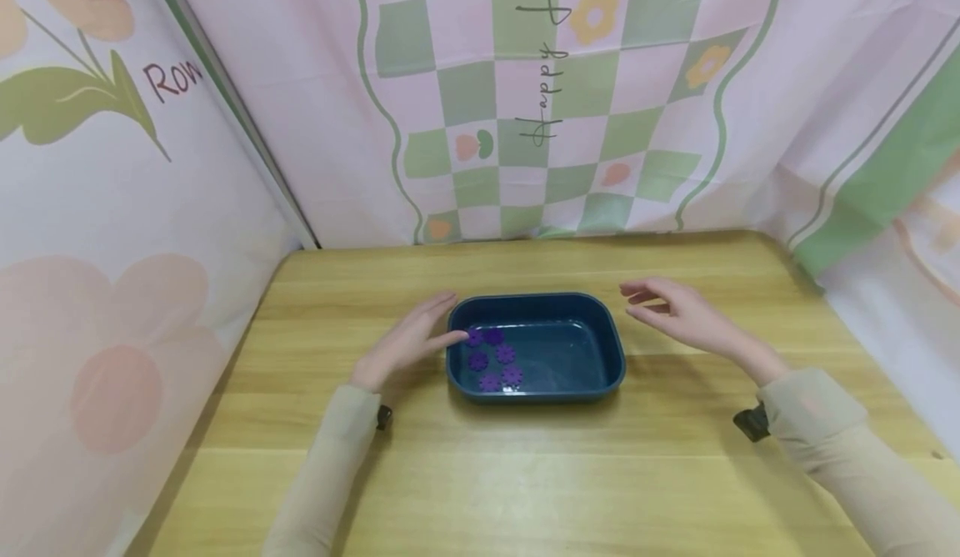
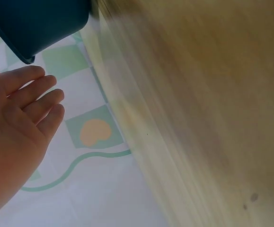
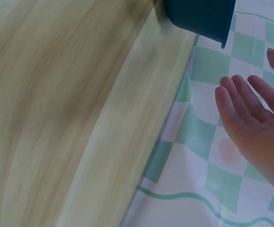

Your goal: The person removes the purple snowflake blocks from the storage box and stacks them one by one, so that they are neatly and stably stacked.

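A dark teal rectangular tray (image 1: 555,396) with rounded corners stands on the wooden table. Several purple flower-shaped pieces (image 1: 506,354) lie in its left part. My left hand (image 1: 408,338) is at the tray's left end, its thumb overlapping the rim in the head view and its fingers extended along the outside. In the left wrist view the fingers (image 2: 37,90) are loosely bent, just below the tray's rim (image 2: 29,60). My right hand (image 1: 678,313) hovers off the tray's right end with a gap between them, fingers relaxed and holding nothing.
The light wooden table (image 1: 525,474) spreads around the tray on all sides. Behind it hangs a checkered green and pink cloth (image 1: 525,123), and a floral cloth (image 1: 112,332) hangs at the left. A black strap (image 1: 752,422) shows at the right wrist.
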Motion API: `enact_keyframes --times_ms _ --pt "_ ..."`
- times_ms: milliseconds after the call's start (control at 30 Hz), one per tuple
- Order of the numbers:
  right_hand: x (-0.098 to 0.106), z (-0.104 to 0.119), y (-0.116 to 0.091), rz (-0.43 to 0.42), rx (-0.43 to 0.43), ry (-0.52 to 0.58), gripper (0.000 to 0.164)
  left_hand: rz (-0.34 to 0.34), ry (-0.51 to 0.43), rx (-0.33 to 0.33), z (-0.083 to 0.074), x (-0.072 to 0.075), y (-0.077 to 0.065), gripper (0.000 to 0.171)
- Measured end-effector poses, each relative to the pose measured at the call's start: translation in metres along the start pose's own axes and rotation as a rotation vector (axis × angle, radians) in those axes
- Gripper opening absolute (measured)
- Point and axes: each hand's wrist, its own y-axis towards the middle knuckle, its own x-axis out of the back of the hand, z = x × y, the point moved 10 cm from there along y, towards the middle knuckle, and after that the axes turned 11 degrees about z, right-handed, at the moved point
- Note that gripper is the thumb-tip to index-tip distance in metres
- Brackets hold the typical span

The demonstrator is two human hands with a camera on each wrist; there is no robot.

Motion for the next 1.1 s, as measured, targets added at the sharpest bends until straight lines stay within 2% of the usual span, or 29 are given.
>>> enact_keyframes --times_ms 267,600,867,1100 --pt "-0.002 0.005 0.006 0.026 0.015 -0.001 0.036 -0.022 0.048 -0.026 -0.005 0.003 0.001 0.078" --pt "-0.004 0.015 0.012 0.05 0.028 -0.004 0.035 -0.052 0.172 -0.058 -0.014 0.005 -0.001 0.078" --pt "-0.01 0.018 0.02 0.085 0.017 0.025 0.035 -0.081 0.223 -0.106 -0.022 0.007 -0.002 0.076" --pt "-0.015 0.021 0.026 0.098 0.029 0.048 0.035 -0.083 0.242 -0.106 -0.023 0.006 -0.002 0.074"
